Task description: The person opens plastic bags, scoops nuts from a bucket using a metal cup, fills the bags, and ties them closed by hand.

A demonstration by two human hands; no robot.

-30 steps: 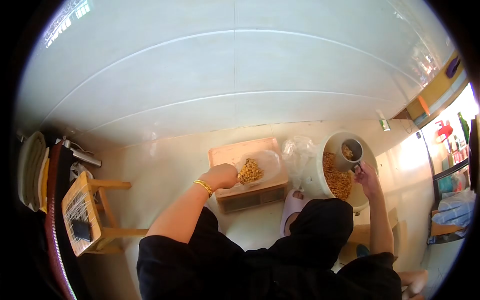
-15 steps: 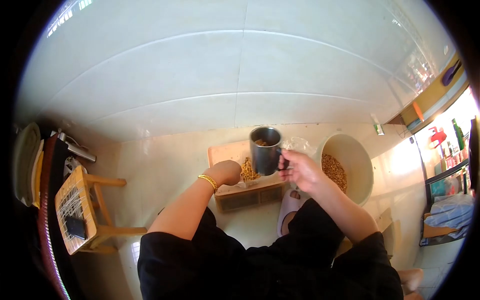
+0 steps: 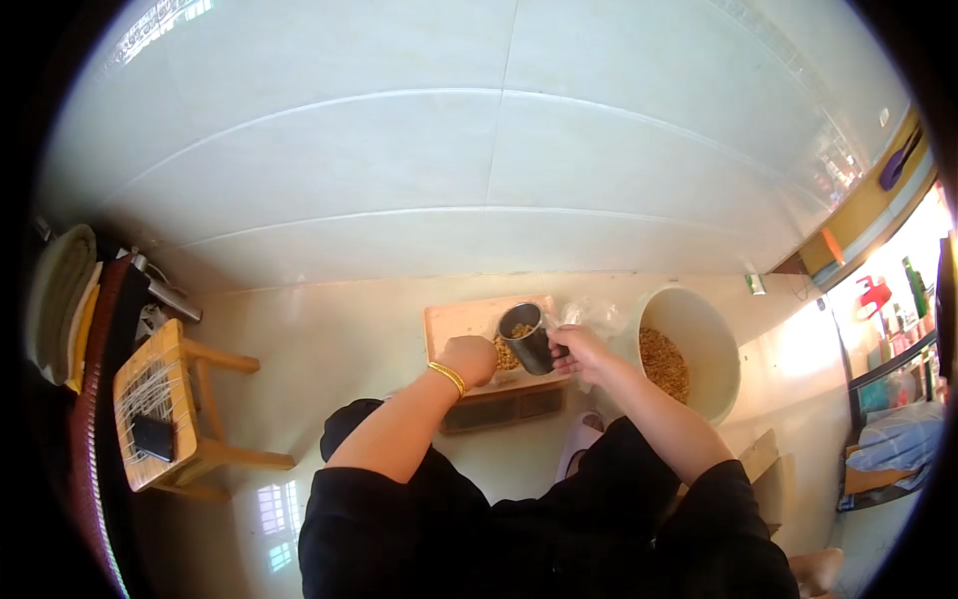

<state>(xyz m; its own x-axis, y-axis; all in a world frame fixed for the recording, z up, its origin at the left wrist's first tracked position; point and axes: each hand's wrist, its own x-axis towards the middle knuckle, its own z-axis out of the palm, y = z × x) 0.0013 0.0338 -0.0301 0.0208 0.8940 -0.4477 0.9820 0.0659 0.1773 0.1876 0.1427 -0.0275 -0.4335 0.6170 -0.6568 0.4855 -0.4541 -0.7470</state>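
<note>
My right hand point(image 3: 581, 354) grips the handle of a dark mug point(image 3: 535, 351), which holds brown-yellow kernels. The mug leans toward my left hand point(image 3: 471, 359), its mouth just above a heap of yellow kernels point(image 3: 506, 355). My left hand is closed beside that heap, on what looks like the edge of a clear plastic bag; the fingertips are hidden. Under both hands stands a low box with a pinkish top point(image 3: 449, 321). To the right of my right hand is a large pale bucket point(image 3: 711, 344), partly filled with similar kernels point(image 3: 663, 364).
Crumpled clear plastic point(image 3: 596, 311) lies between the box and the bucket. A wooden stool point(image 3: 190, 439) with a black phone-like object point(image 3: 153, 437) stands on the left. A tiled wall point(image 3: 399, 160) rises behind. Shelves with goods point(image 3: 898, 399) are at the right.
The mug has come down and tilted toward the left hand, nearer the kernel heap. My left hand stays closed beside the heap. The whole view has shifted slightly.
</note>
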